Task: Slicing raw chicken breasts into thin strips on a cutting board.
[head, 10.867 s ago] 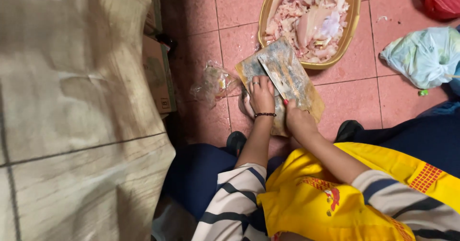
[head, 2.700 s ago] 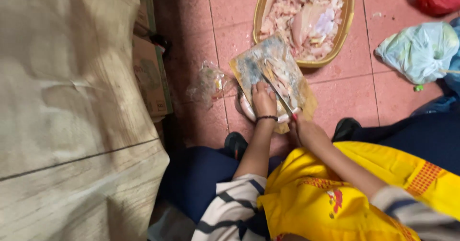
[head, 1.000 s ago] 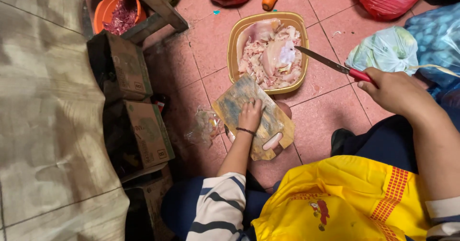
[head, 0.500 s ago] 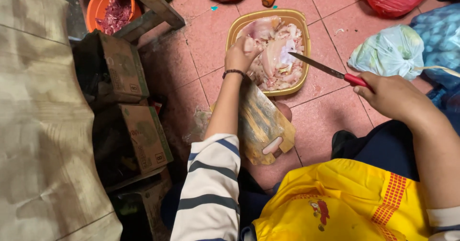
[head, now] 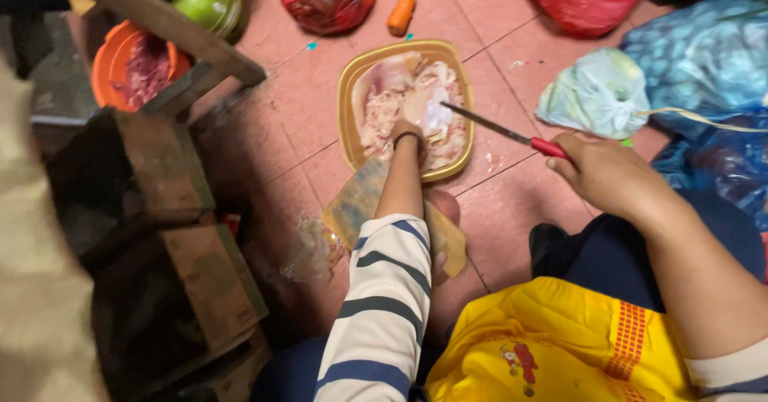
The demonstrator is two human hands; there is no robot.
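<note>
Reaching into yellow tray [head: 346, 98] of raw meat [head: 404, 102], left hand [head: 406, 132] is touching pieces (grip unclear); right hand [head: 602, 172] is gripping red-handled knife [head: 504, 132] w/ fist closed.

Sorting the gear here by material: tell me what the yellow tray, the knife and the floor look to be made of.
Yellow tray: likely plastic; smooth, evenly coloured moulded rim with a slight sheen.
Knife, held in the right hand: thin grey blade, seemingly metal; glossy red handle, probably plastic.
Floor: reddish square tiles with grout lines, likely matte ceramic or clay.
The left hand reaches into the tray.
</note>
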